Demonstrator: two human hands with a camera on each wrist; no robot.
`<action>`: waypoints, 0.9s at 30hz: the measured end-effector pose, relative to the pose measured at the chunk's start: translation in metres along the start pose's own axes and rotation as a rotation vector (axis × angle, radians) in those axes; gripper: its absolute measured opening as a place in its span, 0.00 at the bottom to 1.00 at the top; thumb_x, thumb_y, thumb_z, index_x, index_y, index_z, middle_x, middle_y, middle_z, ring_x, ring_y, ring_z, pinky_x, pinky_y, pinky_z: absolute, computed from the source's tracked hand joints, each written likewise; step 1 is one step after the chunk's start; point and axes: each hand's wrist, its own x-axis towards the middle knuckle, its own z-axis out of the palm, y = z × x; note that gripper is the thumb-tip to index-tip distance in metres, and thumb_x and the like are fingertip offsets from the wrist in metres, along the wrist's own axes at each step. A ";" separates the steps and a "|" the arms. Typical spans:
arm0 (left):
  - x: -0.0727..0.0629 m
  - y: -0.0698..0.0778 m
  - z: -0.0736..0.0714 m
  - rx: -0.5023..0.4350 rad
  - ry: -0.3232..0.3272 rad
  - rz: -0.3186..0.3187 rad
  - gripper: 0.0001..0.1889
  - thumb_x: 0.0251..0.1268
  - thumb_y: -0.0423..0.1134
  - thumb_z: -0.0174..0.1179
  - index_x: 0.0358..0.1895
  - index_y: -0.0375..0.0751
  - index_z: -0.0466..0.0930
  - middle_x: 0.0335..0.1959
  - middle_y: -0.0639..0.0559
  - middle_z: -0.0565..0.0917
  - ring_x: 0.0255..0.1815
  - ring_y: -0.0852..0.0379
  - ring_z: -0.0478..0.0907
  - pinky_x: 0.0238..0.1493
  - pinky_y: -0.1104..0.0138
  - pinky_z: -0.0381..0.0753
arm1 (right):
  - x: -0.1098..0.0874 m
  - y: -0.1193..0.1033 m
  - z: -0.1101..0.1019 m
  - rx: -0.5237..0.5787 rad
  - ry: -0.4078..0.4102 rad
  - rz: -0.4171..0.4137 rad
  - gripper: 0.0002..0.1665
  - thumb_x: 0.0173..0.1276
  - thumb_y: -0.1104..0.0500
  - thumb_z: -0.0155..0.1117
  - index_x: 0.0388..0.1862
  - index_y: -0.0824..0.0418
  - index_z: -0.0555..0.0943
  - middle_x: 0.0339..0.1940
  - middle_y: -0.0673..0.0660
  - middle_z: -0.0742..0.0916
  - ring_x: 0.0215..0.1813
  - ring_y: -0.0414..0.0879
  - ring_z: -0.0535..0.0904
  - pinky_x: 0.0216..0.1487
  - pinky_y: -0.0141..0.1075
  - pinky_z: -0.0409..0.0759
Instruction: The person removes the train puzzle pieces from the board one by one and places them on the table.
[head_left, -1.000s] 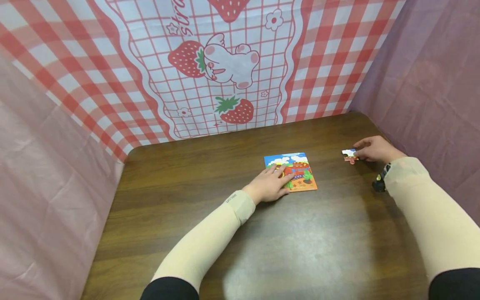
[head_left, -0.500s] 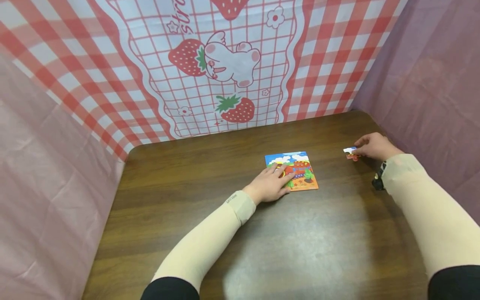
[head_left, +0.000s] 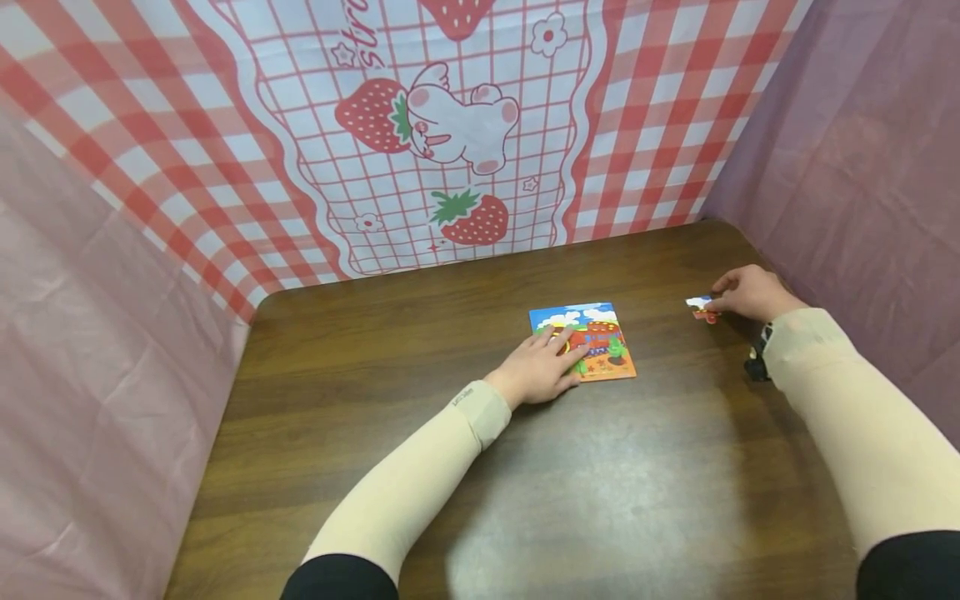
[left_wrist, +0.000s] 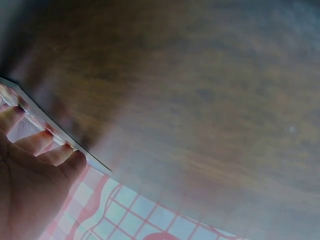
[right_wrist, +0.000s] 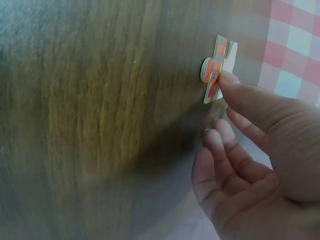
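I've got R hand [head_left: 752, 294] pinching a small puzzle piece [head_left: 701, 311], thumb on its printed side per R wrist cam, other fingers loosely curled below and off it. Piece sits at the L end of that hand, over the far-R part of the table [head_left: 360, 417]. L hand [head_left: 534, 372] is flat w/ fingers spread on the picture board [head_left: 604, 333], pressing nothing else afaict. Key relation, imo: board lies L of the piece and a bit nearer the body, w/ bare wood between them, well apart; R hand is the one on the piece, L hand is the one at the board. Piece's long side runs approx up-down in R wrist cam, slightly slanted, knob toward cam's L, notched white part on the other side; in head cam it's too small/foreshortened for me to call the axis. Hard to see: index behind the piece mostly hidden, so far-side contact unclear; can't tell if piece's lower edge touches the wood or is just above. Board's lower-L portion is under L hand, so any gap there is unseen. L wrist cam only gets the board near edge-on, cut off at frame L, print unreadable.
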 end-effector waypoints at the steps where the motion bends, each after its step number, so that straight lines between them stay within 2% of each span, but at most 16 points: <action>1: 0.000 0.000 0.000 -0.009 0.000 0.000 0.34 0.81 0.62 0.38 0.84 0.61 0.46 0.83 0.46 0.47 0.81 0.40 0.44 0.75 0.52 0.52 | 0.001 -0.002 0.001 0.002 0.002 -0.003 0.28 0.64 0.52 0.75 0.49 0.76 0.82 0.44 0.72 0.85 0.47 0.66 0.78 0.48 0.58 0.72; 6: -0.002 -0.002 0.000 -0.058 -0.005 0.000 0.34 0.81 0.62 0.40 0.84 0.60 0.48 0.83 0.46 0.48 0.81 0.41 0.45 0.75 0.52 0.53 | 0.007 -0.028 0.010 0.012 0.036 -0.050 0.27 0.63 0.55 0.75 0.51 0.75 0.81 0.44 0.73 0.84 0.47 0.66 0.78 0.49 0.59 0.72; 8: -0.002 -0.003 0.000 -0.063 -0.002 0.002 0.34 0.81 0.62 0.41 0.84 0.60 0.49 0.83 0.46 0.49 0.81 0.40 0.45 0.75 0.52 0.54 | 0.008 -0.045 0.016 0.044 0.026 -0.066 0.27 0.64 0.55 0.75 0.52 0.74 0.81 0.44 0.71 0.84 0.43 0.65 0.80 0.42 0.58 0.77; 13: -0.004 -0.006 0.000 -0.049 0.009 0.023 0.33 0.81 0.61 0.41 0.83 0.59 0.51 0.82 0.45 0.51 0.81 0.40 0.46 0.74 0.51 0.55 | 0.008 -0.096 0.038 0.081 -0.063 -0.135 0.24 0.65 0.57 0.75 0.53 0.72 0.82 0.41 0.63 0.84 0.39 0.56 0.79 0.35 0.47 0.79; 15: -0.005 -0.007 0.001 -0.029 0.011 0.032 0.33 0.81 0.62 0.40 0.83 0.60 0.50 0.82 0.45 0.51 0.81 0.41 0.47 0.74 0.50 0.56 | 0.008 -0.115 0.048 0.065 -0.103 -0.181 0.23 0.64 0.56 0.76 0.51 0.71 0.84 0.39 0.60 0.85 0.41 0.53 0.79 0.40 0.44 0.76; 18: -0.006 -0.010 0.000 -0.007 0.012 0.038 0.33 0.81 0.62 0.40 0.83 0.62 0.50 0.82 0.46 0.51 0.81 0.42 0.47 0.73 0.48 0.57 | 0.010 -0.140 0.061 0.070 -0.170 -0.212 0.23 0.63 0.55 0.78 0.49 0.70 0.85 0.37 0.58 0.85 0.40 0.52 0.78 0.41 0.46 0.77; 22: -0.006 -0.012 -0.001 -0.020 0.005 0.038 0.32 0.81 0.63 0.40 0.83 0.65 0.50 0.83 0.48 0.50 0.81 0.44 0.46 0.71 0.44 0.58 | 0.015 -0.161 0.073 0.041 -0.200 -0.193 0.24 0.61 0.54 0.80 0.47 0.70 0.85 0.36 0.58 0.84 0.39 0.51 0.77 0.40 0.45 0.76; 27: -0.006 -0.013 0.000 0.000 -0.005 0.050 0.32 0.81 0.62 0.38 0.83 0.65 0.50 0.83 0.48 0.50 0.81 0.44 0.47 0.71 0.43 0.59 | 0.021 -0.172 0.079 -0.014 -0.244 -0.129 0.25 0.61 0.53 0.79 0.47 0.72 0.84 0.39 0.62 0.85 0.41 0.54 0.78 0.44 0.48 0.78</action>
